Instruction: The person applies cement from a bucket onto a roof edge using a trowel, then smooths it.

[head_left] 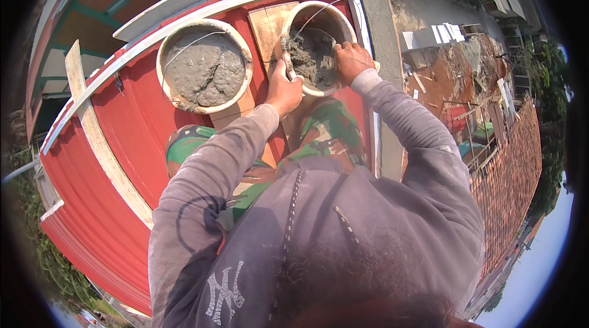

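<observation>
1. Bucket (336, 24) with wet cement (314, 63) sits just right of the full bucket (248, 75); uneven pulling on its rim could tip it and spill the cement.
2. Left hand (284, 92) is half closed, gripping the rim nearest the full bucket.
3. Right hand (354, 62) curls at the rim farthest from the full bucket; I cannot tell what it pinches.

Bright sunlight lit red roofing (138, 122), a curved shadow crossed the left sleeve (205, 171), fisheye bowed straight edges, corners fell black
</observation>
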Available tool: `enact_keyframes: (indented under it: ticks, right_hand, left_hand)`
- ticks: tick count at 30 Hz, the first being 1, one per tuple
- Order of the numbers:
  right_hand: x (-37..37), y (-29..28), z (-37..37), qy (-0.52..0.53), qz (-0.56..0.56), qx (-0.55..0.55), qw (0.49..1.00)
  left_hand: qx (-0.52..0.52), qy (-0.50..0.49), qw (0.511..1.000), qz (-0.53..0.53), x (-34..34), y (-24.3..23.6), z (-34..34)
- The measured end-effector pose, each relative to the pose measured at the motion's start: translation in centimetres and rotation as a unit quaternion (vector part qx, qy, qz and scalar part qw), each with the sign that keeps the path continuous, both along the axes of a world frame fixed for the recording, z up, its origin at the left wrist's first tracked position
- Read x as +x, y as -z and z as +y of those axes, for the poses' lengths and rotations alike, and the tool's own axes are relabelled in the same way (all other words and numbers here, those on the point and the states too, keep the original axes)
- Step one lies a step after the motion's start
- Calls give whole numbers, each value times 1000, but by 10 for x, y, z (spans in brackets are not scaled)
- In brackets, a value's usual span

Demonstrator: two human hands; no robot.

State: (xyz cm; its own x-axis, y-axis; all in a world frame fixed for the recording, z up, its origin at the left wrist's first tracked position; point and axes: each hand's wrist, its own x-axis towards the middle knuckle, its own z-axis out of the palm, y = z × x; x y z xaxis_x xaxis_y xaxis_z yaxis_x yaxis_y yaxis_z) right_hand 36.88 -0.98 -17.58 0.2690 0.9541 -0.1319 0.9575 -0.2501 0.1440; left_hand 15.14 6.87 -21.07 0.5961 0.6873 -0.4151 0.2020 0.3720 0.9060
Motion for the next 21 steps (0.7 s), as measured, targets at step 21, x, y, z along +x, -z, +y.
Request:
enact_keyframes:
  ticks: [21]
  right_hand:
    - [-19,20,-39,181,423,-64,886]
  left_hand:
    - [142,37,989,-20,-3,41,-19]
